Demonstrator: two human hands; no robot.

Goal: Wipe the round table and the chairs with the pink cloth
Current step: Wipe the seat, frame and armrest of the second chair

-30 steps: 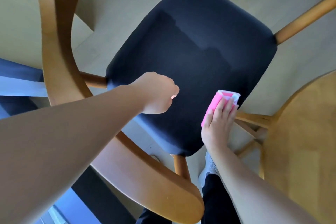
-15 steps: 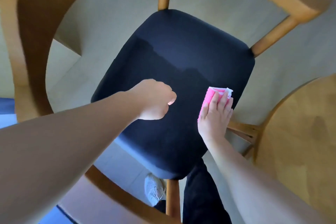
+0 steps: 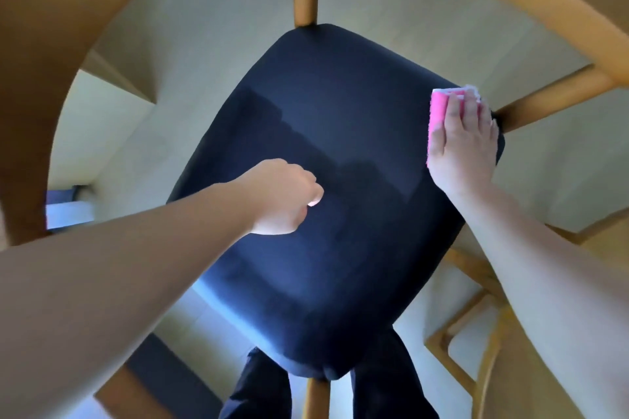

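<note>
The right hand [image 3: 459,143] lies flat, fingers extended together, pressing the pink cloth [image 3: 439,109] onto the far right corner of the dark chair seat [image 3: 326,180]; its grip is a flat palm press, not a closed grasp. The left hand [image 3: 284,197] is curled into a loose fist above the seat centre, holding nothing visible. No containers are in view. Compared with the frame half a second earlier, the cloth and right hand have moved from the seat's right edge toward the far corner, beside a wooden strut [image 3: 551,95].
</note>
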